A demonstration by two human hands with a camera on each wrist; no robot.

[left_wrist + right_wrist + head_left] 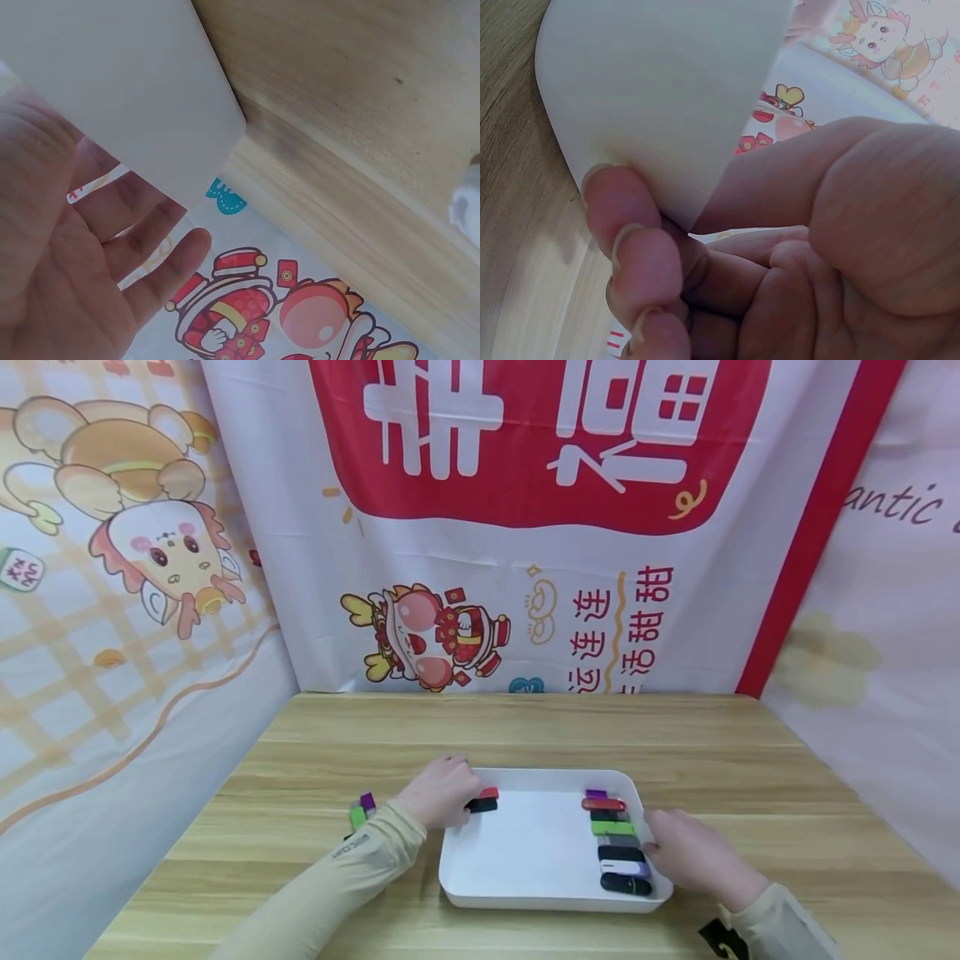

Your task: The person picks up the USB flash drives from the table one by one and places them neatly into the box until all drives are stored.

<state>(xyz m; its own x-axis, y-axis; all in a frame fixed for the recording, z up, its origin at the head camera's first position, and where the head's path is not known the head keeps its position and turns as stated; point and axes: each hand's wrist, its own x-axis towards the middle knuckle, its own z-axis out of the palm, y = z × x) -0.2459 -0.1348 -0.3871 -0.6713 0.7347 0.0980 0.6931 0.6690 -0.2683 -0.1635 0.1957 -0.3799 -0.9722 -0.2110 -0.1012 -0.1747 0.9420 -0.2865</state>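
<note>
A white tray [540, 860] lies on the table between both hands. My left hand [444, 793] reaches over its left rim, beside a black USB stick [482, 805] and a red one [489, 792]. In the left wrist view, the tray's wall [127, 82] hides the left fingertips, so I cannot see whether they pinch anything. My right hand [690, 852] grips the tray's right wall, fingers [626, 206] curled against its outside. Along that side inside the tray, several USB sticks lie in a column, including a red one [603, 804], a green one [612, 828] and a black one [626, 883].
Left of the tray, partly behind the left forearm, lie a green USB stick [357, 816] and a purple one [367, 802], with a dark bit beside them. Printed cloths [525, 552] hang behind and on both sides of the wooden table [360, 718].
</note>
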